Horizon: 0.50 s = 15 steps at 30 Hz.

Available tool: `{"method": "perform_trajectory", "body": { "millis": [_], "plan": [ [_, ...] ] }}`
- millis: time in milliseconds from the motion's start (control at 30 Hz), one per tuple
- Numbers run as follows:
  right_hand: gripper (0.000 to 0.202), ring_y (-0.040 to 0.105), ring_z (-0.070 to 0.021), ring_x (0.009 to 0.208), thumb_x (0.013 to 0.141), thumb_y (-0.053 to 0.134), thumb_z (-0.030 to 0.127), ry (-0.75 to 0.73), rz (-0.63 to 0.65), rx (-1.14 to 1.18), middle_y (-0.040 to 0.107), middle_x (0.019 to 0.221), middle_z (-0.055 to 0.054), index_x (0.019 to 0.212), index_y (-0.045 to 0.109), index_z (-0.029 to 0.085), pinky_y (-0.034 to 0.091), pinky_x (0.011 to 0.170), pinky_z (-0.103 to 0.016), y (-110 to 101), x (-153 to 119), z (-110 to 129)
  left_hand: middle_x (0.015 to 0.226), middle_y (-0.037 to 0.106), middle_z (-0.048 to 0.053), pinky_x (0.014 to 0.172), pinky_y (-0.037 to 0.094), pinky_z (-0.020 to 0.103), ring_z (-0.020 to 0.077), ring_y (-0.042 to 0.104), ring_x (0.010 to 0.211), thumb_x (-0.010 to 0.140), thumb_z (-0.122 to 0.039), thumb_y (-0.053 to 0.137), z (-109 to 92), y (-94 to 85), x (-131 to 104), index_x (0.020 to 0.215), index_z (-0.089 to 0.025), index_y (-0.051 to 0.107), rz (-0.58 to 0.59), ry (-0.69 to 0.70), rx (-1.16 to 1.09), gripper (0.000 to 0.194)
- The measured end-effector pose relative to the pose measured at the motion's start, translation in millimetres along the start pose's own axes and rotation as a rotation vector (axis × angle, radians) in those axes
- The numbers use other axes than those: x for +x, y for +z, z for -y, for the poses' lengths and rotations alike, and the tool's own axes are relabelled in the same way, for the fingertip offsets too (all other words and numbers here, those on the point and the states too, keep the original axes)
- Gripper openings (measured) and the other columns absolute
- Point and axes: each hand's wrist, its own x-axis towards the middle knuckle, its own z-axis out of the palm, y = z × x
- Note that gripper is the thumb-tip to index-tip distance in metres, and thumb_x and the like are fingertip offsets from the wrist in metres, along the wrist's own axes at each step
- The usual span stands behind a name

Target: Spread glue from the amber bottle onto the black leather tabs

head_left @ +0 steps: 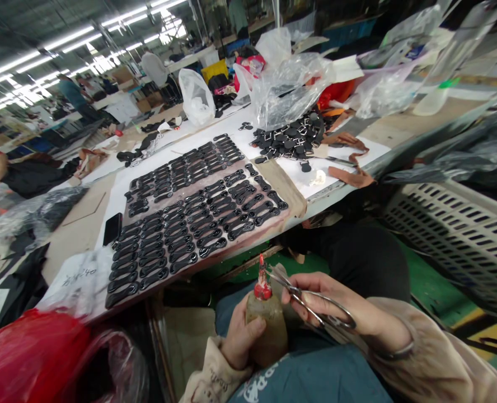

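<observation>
One glue bottle (266,323) stands upright at lower centre of the frame, on the person's lap, the left hand (240,336) wrapped around its body so the red nozzle points up. The right hand (336,308) has fingers closed through the scissors (311,299), blades at the nozzle tip (held steady, it seems, for trimming). Above, rows of black strap pieces (190,218) lie spaced on the table (336,193), apparently kept from touching.

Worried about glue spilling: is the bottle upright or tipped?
Upright: the bottle stands in the left hand, red nozzle pointing up.
</observation>
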Motion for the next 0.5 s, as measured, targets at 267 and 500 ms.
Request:
{"method": "perform_trajectory", "body": {
  "millis": [267, 500],
  "plan": [
    [0.054, 0.035, -0.0056, 0.053, 0.082, 0.064, 0.062, -0.030, -0.027, 0.010, 0.046, 0.068, 0.002, 0.098, 0.059, 0.011, 0.024, 0.047, -0.019, 0.2, 0.0, -3.1, 0.098, 0.066, 0.008, 0.077, 0.045, 0.031, 0.0225, 0.057, 0.088, 0.073, -0.053, 0.070, -1.8, 3.5, 0.2, 0.112, -0.013, 0.063, -0.060, 0.060, 0.123, 0.056],
    [0.055, 0.036, -0.0058, 0.054, 0.077, 0.069, 0.063, -0.098, -0.136, -0.014, 0.047, 0.067, 0.002, 0.095, 0.061, 0.011, 0.026, 0.049, -0.019, 6.8, 3.3, -11.7, 0.097, 0.066, 0.008, 0.081, 0.047, 0.033, 0.0243, 0.059, 0.090, 0.076, -0.053, 0.068, 2.7, 7.5, -5.5, 0.113, -0.015, 0.062, -0.081, 0.041, 0.163, 0.053]
  ]
}}
